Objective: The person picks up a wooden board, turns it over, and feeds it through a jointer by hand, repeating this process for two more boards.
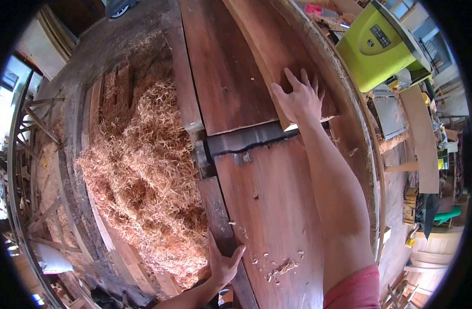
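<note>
Shavings lie in a deep heap on the floor to the left of the machine, and a few loose chips sit on the near table. We read this as a sign that a good deal of wood has been cut here. Our right hand lies flat on the board, fingers spread and palm down, pressing rather than gripping. The board lies along the right side of the far table, and its near end sits just at the gap between the two tables. We judge that almost the whole length of the board is past the gap, with only the end under the hand left at it. Our left hand is likewise spread, fingers apart, resting on the edge strip at the left of the near table and holding nothing. We cannot tell whether anything in the gap is turning. A green machine stands well apart at the upper right.
</note>
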Available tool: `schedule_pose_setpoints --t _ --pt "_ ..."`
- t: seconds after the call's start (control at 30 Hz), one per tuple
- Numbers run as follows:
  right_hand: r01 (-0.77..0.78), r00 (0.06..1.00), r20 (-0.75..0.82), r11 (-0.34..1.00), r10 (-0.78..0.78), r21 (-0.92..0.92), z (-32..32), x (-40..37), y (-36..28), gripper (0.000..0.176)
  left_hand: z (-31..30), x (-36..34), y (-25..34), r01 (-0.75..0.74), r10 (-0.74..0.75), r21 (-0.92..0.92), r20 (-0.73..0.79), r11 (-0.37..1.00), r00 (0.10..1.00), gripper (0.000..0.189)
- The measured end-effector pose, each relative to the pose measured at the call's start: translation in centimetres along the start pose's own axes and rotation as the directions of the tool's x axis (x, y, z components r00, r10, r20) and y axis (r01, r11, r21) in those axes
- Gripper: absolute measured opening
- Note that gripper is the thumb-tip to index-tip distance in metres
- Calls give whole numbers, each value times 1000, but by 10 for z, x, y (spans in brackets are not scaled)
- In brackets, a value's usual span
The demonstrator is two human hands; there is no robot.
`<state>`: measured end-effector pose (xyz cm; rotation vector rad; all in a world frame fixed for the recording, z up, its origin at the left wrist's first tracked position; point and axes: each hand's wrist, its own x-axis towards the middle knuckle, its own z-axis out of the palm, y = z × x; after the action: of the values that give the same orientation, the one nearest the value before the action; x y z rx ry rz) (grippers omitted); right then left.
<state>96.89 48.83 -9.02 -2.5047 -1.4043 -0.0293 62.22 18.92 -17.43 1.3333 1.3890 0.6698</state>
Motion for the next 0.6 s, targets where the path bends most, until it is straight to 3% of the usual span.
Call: schedule_pose_setpoints --t 0.1,0.17,0.23,0.33,0.4,0.47,0.5,0.57,0.6 --pt "4 1000 4 1000 -4 17 3 15 -6 72 0 4 16 99 -98 -156 12 983 995 117" --pt "1 1000 -1 1000 -1 18 7 34 -18 71 1 6 11 91 -90 -71 17 993 996 119" --pt "-21 1000 -16 1000 21 -1 17 45 -45 73 -2 6 17 95 -96 164 -2 982 995 123" --pt "-17 997 70 999 15 33 22 17 -134 87 2 7 8 18 -17 76 -12 997 1000 122" --pt "135 978 157 990 -140 44 23 -20 -197 92 1 4 5 4 -1 130 -23 992 1000 121" --pt "382 878 275 919 -393 93 27 -81 -244 92 1 6 7 -28 32 156 -24 987 999 120" --pt "421 779 360 853 -514 307 9 -122 -258 91 0 8 4 -81 86 137 -28 987 996 118" --pt "428 771 219 741 -598 517 10 -213 -247 89 -9 9 -10 -453 443 354 115 818 889 102" --pt "477 808 104 747 -580 463 0 -257 -225 86 -9 21 -43 -119 157 -329 90 937 984 96"
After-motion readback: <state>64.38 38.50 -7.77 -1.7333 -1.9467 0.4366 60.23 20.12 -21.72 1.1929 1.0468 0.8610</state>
